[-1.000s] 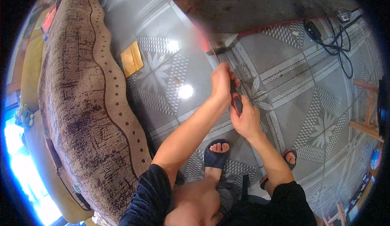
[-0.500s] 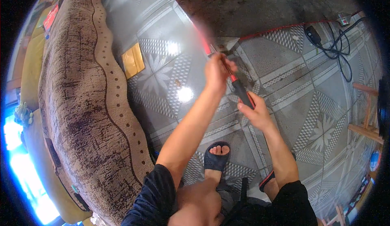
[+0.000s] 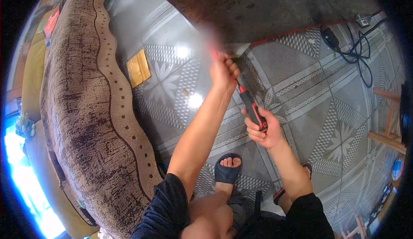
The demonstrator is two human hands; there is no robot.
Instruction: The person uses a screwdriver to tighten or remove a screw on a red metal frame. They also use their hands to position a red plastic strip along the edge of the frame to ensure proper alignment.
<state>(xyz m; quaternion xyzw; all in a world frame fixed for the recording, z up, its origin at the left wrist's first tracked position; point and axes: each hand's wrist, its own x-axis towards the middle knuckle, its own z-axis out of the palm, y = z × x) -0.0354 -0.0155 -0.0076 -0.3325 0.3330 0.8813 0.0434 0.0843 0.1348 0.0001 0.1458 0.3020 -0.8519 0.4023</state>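
My right hand [image 3: 266,129] is closed round the lower end of a black-and-red handle [image 3: 253,110], belonging to a long thin tool. Further up the tool, my left hand [image 3: 224,72] grips the shaft, its fingers curled. Beyond that hand a red part [image 3: 214,53] pokes out, smeared by a hazy spot in the picture. The tool slants up and to the left over the tiled floor, close to the corner of a dark, dirty sheet with a red edge [image 3: 275,13]. What its far end looks like cannot be made out.
A brown sofa cover [image 3: 86,110] runs down the left, with a yellow packet [image 3: 138,68] on the grey tiles [image 3: 297,93] beside it. A black cable [image 3: 356,54] lies coiled at the upper right, above a wooden stool [image 3: 387,140]. My sandalled foot [image 3: 228,168] is below.
Both hands have shifted slightly left. My right hand has slid lower, its fingers now wrapped under the handle, so more of the handle shows. Less of the red part beyond my left hand is visible.
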